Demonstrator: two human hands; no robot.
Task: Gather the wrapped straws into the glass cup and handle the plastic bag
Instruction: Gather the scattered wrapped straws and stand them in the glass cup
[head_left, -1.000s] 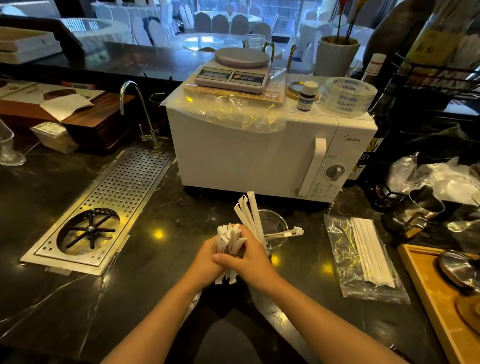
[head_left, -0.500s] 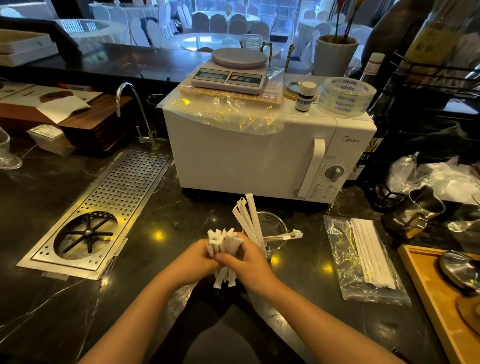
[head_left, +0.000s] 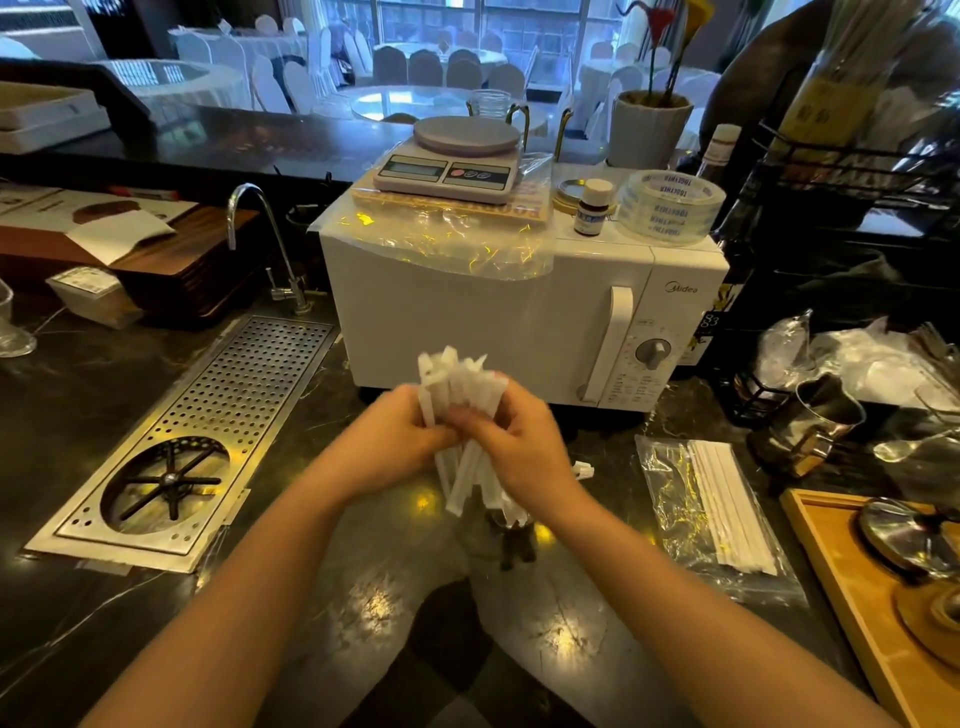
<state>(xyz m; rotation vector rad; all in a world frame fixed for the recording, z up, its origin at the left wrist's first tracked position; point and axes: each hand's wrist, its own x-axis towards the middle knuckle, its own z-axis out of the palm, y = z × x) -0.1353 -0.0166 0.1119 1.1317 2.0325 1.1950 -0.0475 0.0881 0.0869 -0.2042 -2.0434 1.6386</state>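
Bare forearms, hands (head_left: 395, 441); no sleeves.

1. The dark shiny counter (head_left: 363, 597) fills the lower part of the frame.
2. A metal drain tray (head_left: 208, 431) with little holes lies on it at the left.
3. A white microwave (head_left: 519, 322) stands on it in the middle.
4. A clear plastic bag (head_left: 670, 499) with white straws lies flat at the right.
5. A wooden tray (head_left: 852, 597) sits at the lower right.
6. A metal jug (head_left: 810, 421) stands near the bag.

White wrapped straws (head_left: 460, 400) bunched upright; plastic bag (head_left: 670, 499) flat.
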